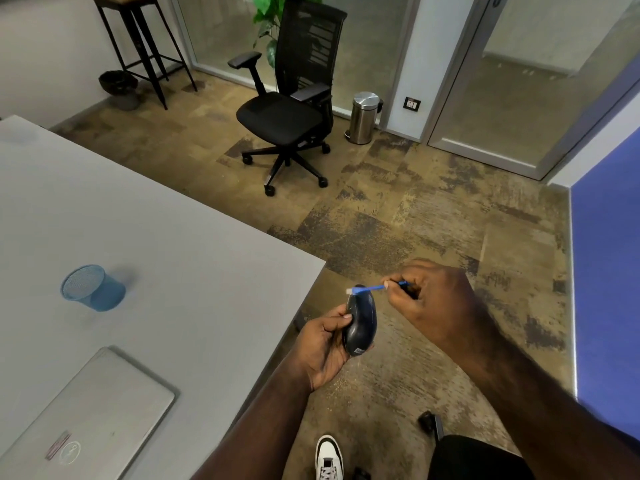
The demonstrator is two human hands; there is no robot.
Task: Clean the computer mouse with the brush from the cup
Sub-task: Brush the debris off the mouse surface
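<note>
My left hand (323,344) grips a dark blue computer mouse (360,323), held upright off the table's right edge, over the floor. My right hand (436,299) pinches a thin blue brush (372,288) by its handle. The brush's white bristle tip touches the top front end of the mouse. A blue mesh cup (92,287) stands on the grey table (156,220) to the left, with nothing visible inside it.
A closed silver laptop (86,417) lies at the table's near left. A black office chair (291,98), a steel pedal bin (363,117) and a tall stool (142,39) stand on the carpet beyond. A blue panel (606,289) is at right.
</note>
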